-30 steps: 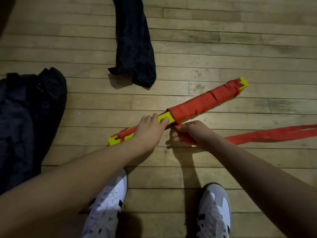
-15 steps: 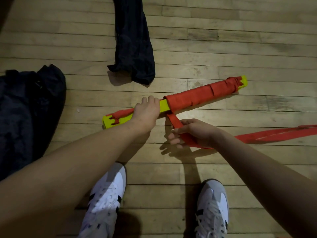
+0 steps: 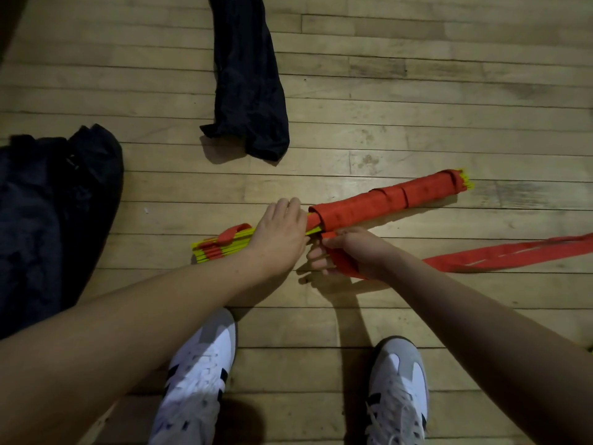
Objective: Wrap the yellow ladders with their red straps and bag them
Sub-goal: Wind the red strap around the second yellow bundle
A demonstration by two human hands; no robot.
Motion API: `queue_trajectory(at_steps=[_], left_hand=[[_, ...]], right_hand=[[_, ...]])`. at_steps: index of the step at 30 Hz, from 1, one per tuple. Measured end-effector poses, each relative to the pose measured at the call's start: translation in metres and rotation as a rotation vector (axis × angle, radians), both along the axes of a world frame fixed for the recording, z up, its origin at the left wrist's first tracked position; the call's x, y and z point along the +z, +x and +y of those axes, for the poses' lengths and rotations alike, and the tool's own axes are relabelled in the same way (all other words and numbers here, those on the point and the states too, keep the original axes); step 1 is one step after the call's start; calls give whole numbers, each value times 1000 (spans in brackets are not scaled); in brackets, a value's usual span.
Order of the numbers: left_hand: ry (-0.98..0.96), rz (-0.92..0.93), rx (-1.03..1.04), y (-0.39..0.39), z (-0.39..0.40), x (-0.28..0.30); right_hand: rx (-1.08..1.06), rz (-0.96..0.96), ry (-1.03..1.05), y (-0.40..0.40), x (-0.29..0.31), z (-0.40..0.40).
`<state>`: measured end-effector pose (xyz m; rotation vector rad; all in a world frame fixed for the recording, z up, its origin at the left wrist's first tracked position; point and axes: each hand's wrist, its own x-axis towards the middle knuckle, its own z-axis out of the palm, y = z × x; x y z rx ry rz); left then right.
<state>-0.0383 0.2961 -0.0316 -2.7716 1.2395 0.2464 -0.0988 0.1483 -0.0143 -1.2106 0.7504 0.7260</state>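
A bundle of yellow ladder slats (image 3: 221, 248) lies slanted on the wooden floor, its right half wound in red strap (image 3: 385, 203). My left hand (image 3: 279, 236) grips the bundle at its middle, just left of the wrapped part. My right hand (image 3: 349, 252) holds the loose red strap right below the bundle, and the strap's free tail (image 3: 507, 256) trails off to the right along the floor. A short red loop shows on the bare yellow end. A narrow dark bag (image 3: 247, 81) lies beyond the bundle.
A large dark bag or cloth (image 3: 48, 213) lies heaped at the left edge. My two white and grey shoes (image 3: 199, 374) stand on the boards below my arms. Bare wooden floor stretches across the far right and top.
The bundle has rolled, so its thin slat edges now face up. My right hand has brought the strap up close under the bundle again, beside my left hand.
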Motion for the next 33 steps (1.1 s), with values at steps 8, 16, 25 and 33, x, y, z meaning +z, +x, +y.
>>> queue_trajectory(at_steps=[8,16,25,33], left_hand=[[-17,227,94,-8,8,2],[55,149,196,-6,-6,2],[105,174,285,20,-18,4],[149,41,278,43,-22,3]], right_hand=[[-63,18,-55,-9,-3,7],[-55,56,-109,-16,2,6],[-106,19,-182,2,12,10],[-81,-32,-172,21,13,13]])
